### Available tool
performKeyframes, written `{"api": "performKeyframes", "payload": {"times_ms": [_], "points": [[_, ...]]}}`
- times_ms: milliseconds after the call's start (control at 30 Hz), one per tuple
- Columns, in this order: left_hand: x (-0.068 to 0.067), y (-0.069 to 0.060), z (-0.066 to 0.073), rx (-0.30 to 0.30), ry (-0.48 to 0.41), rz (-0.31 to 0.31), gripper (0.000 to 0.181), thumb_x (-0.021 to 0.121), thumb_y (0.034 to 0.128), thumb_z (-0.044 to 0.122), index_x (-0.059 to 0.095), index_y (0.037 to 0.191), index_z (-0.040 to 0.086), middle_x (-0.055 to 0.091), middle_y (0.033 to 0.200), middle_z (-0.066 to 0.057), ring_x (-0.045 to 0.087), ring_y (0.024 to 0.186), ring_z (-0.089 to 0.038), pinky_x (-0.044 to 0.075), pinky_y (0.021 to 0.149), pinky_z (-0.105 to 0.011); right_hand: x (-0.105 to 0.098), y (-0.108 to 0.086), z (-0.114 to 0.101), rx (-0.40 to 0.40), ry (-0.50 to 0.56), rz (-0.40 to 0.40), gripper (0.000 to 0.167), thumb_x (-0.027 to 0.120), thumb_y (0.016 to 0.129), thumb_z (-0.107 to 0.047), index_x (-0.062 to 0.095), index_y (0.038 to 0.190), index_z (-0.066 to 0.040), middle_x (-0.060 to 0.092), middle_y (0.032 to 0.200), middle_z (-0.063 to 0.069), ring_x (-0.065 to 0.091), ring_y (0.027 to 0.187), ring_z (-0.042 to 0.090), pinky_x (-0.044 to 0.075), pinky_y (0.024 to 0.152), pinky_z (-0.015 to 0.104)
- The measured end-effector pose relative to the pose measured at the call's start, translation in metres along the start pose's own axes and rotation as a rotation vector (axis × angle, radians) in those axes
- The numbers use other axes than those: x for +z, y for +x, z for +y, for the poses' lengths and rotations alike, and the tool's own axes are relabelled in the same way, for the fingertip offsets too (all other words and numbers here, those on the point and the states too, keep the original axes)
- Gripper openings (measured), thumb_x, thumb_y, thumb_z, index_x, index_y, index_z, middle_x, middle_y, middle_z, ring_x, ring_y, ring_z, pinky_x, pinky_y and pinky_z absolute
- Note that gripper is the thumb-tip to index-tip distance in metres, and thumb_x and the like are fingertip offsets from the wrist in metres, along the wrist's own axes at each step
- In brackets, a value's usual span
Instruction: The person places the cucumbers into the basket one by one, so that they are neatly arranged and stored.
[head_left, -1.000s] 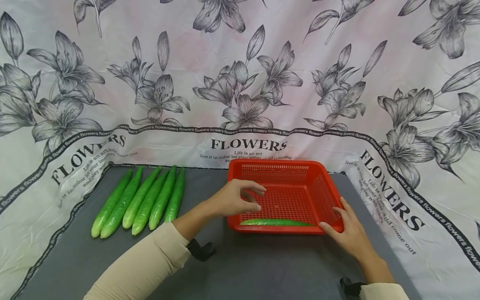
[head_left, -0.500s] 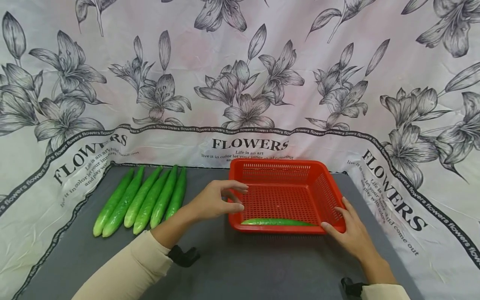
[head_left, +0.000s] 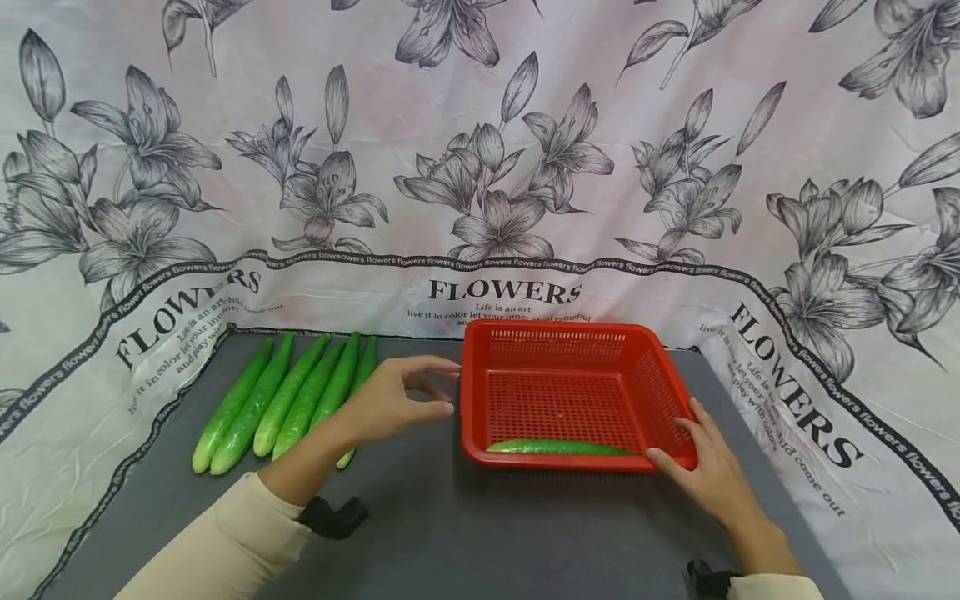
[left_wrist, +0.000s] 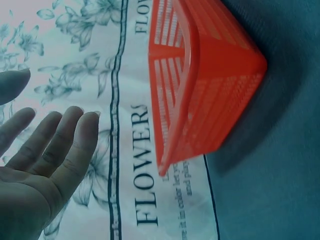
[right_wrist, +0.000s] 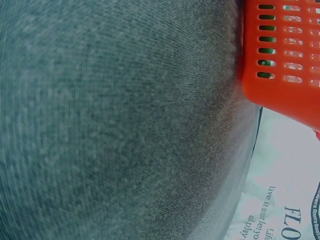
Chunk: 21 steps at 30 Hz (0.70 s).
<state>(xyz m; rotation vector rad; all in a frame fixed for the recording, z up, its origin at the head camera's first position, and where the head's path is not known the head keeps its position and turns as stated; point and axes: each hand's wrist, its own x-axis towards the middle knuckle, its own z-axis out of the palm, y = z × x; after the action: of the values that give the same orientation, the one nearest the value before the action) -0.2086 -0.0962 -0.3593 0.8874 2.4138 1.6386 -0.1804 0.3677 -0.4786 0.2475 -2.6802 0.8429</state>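
Observation:
In the head view a red plastic basket (head_left: 555,332) stands right of the middle of the table. One cucumber (head_left: 558,447) lies in it along the front wall. My right hand (head_left: 712,471) holds the basket's front right corner, thumb at the front rim and fingers at the right side. To the left of the basket my left hand (head_left: 390,400) hovers above the table, holding nothing, with fingers and thumb apart. Several cucumbers (head_left: 238,417) lie side by side at the left; my left hand and forearm partly cover the rightmost ones. The left wrist view shows the left palm bare.
A grey cloth (head_left: 480,533) covers the table. Behind it and at both sides hangs a white curtain (head_left: 375,208) with printed lilies and lettering. The basket's back rim stands close to the curtain.
My left hand has moved left, from over the basket to the space between it and the row of cucumbers. The right hand has stayed at the basket's corner.

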Motion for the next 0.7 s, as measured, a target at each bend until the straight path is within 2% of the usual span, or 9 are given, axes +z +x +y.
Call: {"api": "performKeyframes", "payload": {"times_ms": [233, 433, 700], "points": [[-0.021, -0.016, -0.006, -0.036, 0.001, 0.061, 0.045, 0.077, 0.0836, 0.011, 0.063, 0.127, 0.009, 0.063, 0.118, -0.009, 0.065, 0.093, -0.022, 0.055, 0.069, -0.039, -0.001, 0.000, -0.001, -0.001, 0.003, 0.005, 0.061, 0.075, 0.084, -0.035, 0.054, 0.124, 0.006, 0.024, 0.153, 0.021, 0.033, 0.128, 0.050, 0.033, 0.088, 0.067], [-0.038, -0.030, -0.015, -0.035, -0.013, 0.096, 0.047, 0.075, 0.0845, 0.008, 0.060, 0.129, 0.006, 0.060, 0.123, -0.014, 0.064, 0.095, -0.025, 0.056, 0.072, -0.038, -0.002, 0.000, 0.001, 0.007, -0.003, 0.002, 0.063, 0.074, 0.084, -0.035, 0.053, 0.126, 0.006, 0.023, 0.154, 0.020, 0.033, 0.127, 0.049, 0.034, 0.088, 0.067], [-0.061, -0.046, -0.016, -0.076, -0.018, 0.157, 0.048, 0.073, 0.0859, 0.005, 0.057, 0.131, 0.003, 0.056, 0.127, -0.018, 0.063, 0.098, -0.025, 0.056, 0.072, -0.040, 0.000, 0.000, 0.000, 0.010, -0.008, 0.000, 0.064, 0.074, 0.084, -0.036, 0.052, 0.126, 0.007, 0.024, 0.153, 0.022, 0.033, 0.128, 0.050, 0.033, 0.088, 0.068]]}}
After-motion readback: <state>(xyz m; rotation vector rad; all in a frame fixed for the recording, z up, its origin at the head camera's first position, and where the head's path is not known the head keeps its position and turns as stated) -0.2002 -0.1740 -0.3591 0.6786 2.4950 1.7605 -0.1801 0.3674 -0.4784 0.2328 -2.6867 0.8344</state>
